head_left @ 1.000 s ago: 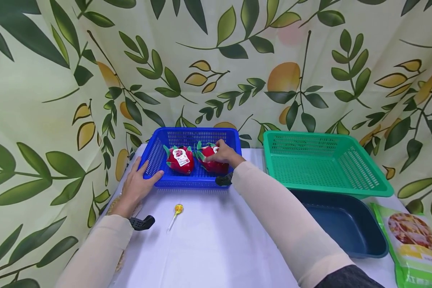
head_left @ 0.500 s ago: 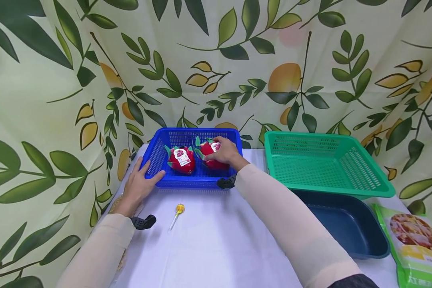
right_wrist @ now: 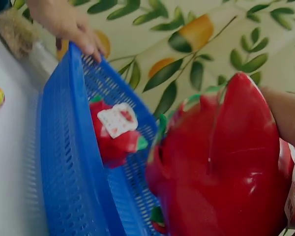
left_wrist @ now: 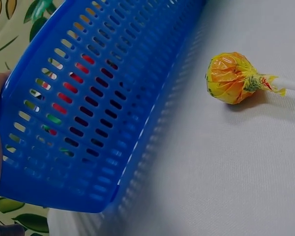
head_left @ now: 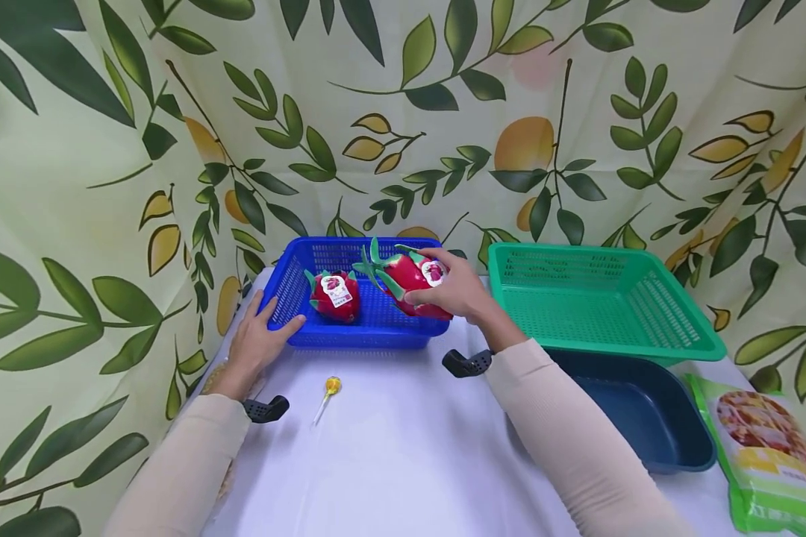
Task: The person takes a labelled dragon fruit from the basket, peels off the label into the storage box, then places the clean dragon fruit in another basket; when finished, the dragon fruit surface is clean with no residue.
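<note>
A red dragon fruit [head_left: 408, 274] with green scales and a white label is in my right hand [head_left: 460, 287], held up over the right front of the blue basket [head_left: 356, 341]. Fingers and thumb grip its right side; it fills much of the right wrist view. Another labelled dragon fruit [head_left: 336, 297] lies inside the basket, on its left side. My left hand [head_left: 258, 339] rests at the basket's left front corner, thumb stretched along the front and fingers against the left side. On the cloth in front lies a yellow-wrapped lollipop [left_wrist: 231, 78].
A green basket [head_left: 604, 347] stands to the right, behind a dark blue basin [head_left: 698, 455] partly covered by my right arm. A green food packet [head_left: 766, 462] lies at the far right. Patterned cloth [head_left: 403, 119] hangs behind the table.
My right hand has lifted the right dragon fruit off the basket's floor and moved it right and toward me. The left hand stays at the corner.
</note>
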A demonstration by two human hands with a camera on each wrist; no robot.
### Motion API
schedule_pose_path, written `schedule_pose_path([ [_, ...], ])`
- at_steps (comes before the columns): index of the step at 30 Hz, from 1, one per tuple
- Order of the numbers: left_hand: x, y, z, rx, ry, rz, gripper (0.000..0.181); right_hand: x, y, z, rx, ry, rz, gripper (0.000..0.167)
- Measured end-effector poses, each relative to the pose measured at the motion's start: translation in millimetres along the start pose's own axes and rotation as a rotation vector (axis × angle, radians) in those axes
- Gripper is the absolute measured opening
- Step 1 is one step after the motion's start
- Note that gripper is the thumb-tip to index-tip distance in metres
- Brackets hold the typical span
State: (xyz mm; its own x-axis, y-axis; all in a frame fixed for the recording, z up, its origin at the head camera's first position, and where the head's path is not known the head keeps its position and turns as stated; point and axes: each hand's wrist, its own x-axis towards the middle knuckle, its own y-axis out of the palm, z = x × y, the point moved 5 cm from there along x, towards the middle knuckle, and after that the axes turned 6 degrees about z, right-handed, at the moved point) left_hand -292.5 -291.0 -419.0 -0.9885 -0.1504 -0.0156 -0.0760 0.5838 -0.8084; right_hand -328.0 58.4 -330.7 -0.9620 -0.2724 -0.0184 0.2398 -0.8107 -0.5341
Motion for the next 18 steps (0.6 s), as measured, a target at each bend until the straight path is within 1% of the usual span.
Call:
schedule_pose_path([
  [5,0.6,0.3,-0.2,-0.001,0.010,0.003,0.100,-41.8,-5,-6,0.089,-0.026,0.022,0.086],
  [10,2.5,-1.7,0.2,0.005,0.025,0.010,0.099,-79.9,0,-18,0.092,-0.070,0.024,0.085],
  [13,2.8,-3.2,-0.4,0.005,0.034,0.013,0.098,-96.8,7,-26,0.092,-0.117,0.039,0.085],
  [18,3.6,-2.3,0.1,0.009,0.037,0.021,0.098,-117.6,23,-45,0.113,-0.155,0.085,0.083],
])
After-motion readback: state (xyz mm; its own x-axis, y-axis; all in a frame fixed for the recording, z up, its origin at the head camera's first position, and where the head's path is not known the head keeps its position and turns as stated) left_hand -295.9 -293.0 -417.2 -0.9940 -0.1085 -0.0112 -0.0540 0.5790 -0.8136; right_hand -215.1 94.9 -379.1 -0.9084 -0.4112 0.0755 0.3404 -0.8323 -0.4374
